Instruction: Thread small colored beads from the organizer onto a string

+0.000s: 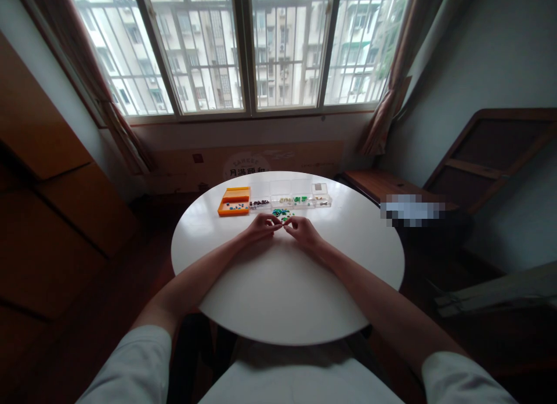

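Over the middle of a white round table, my left hand point(263, 226) and my right hand point(303, 230) meet fingertip to fingertip. Both are closed in a pinch, and whatever sits between the fingers is too small to make out. Just beyond the fingertips lies a loose pile of small green and blue pieces point(282, 213). Behind the pile is a row of clear plastic boxes point(278, 201), with dark, pale and green pieces in separate ones. At the row's left end stands an orange box point(235, 210) with its lid up and a few small pieces inside.
The white round table point(282, 299) reaches close to my body. Behind it, a large printed cardboard panel point(296, 155) leans under the barred window. A low wooden stand point(395, 186) is at the right, and wooden cabinets point(65, 218) are at the left.
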Action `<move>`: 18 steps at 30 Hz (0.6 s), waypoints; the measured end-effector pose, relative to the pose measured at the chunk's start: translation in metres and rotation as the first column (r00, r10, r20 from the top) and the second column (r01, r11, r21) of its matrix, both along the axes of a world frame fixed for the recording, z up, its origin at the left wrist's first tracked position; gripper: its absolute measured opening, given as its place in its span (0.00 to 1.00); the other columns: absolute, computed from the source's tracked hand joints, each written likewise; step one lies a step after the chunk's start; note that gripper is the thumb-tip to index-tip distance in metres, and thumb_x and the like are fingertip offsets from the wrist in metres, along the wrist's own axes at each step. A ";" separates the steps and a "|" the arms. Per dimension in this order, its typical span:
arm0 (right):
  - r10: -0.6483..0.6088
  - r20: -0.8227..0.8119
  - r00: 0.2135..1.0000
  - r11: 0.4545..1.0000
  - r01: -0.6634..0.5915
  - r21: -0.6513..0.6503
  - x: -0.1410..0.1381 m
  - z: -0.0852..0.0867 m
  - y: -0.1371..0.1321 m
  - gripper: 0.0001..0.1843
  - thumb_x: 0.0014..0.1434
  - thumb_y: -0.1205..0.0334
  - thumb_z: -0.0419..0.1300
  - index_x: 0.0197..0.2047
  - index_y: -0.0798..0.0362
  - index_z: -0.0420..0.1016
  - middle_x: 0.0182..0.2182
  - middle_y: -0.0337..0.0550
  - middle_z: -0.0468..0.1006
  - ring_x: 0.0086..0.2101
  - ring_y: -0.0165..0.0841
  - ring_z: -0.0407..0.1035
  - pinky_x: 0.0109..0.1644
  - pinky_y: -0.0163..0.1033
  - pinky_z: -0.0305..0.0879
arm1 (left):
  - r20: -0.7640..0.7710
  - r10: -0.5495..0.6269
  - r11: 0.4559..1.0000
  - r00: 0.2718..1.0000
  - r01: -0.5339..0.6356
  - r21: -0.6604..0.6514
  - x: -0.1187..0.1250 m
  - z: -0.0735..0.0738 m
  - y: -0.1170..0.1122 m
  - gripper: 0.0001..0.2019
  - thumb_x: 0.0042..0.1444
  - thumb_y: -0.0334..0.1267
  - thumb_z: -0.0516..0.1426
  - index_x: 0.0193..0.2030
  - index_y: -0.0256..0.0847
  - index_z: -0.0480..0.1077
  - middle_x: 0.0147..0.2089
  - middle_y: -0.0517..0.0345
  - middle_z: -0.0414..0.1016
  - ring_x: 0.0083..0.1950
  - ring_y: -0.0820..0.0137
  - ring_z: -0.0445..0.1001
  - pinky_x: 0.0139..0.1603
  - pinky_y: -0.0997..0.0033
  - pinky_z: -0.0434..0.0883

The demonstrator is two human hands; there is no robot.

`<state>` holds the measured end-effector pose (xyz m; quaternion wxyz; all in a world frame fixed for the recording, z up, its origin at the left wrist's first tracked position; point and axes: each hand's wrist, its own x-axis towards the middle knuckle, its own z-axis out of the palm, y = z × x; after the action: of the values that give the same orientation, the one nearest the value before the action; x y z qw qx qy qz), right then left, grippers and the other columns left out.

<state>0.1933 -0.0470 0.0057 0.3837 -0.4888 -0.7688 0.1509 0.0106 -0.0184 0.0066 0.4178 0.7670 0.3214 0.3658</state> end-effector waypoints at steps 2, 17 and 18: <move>0.006 0.001 1.000 1.000 -0.006 0.002 0.000 0.000 0.000 0.11 0.51 0.60 0.56 0.31 0.57 0.77 0.17 0.33 0.58 0.20 0.25 0.52 0.25 0.32 0.48 | -0.008 -0.002 1.000 1.000 0.002 0.004 0.000 0.000 0.001 0.18 0.46 0.48 0.61 0.33 0.32 0.73 0.27 0.56 0.72 0.22 0.77 0.67 0.20 0.80 0.62; 0.029 -0.026 0.999 1.000 -0.029 0.000 0.000 0.000 0.001 0.11 0.52 0.60 0.57 0.33 0.58 0.78 0.16 0.34 0.59 0.20 0.25 0.52 0.26 0.32 0.49 | -0.018 -0.013 0.999 1.000 0.014 0.040 0.000 -0.002 0.005 0.18 0.45 0.48 0.62 0.33 0.31 0.74 0.28 0.56 0.73 0.23 0.79 0.67 0.22 0.80 0.65; 0.028 -0.026 0.999 1.000 -0.028 -0.001 0.000 0.000 0.001 0.11 0.52 0.60 0.57 0.32 0.58 0.78 0.16 0.34 0.60 0.20 0.25 0.52 0.26 0.32 0.49 | -0.022 -0.013 0.999 1.000 0.014 0.045 0.000 -0.002 0.005 0.18 0.45 0.48 0.62 0.32 0.31 0.74 0.27 0.56 0.73 0.23 0.78 0.68 0.22 0.80 0.65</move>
<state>0.1931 -0.0462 0.0054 0.3912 -0.4763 -0.7705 0.1628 0.0104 -0.0136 0.0043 0.3991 0.7824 0.3124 0.3620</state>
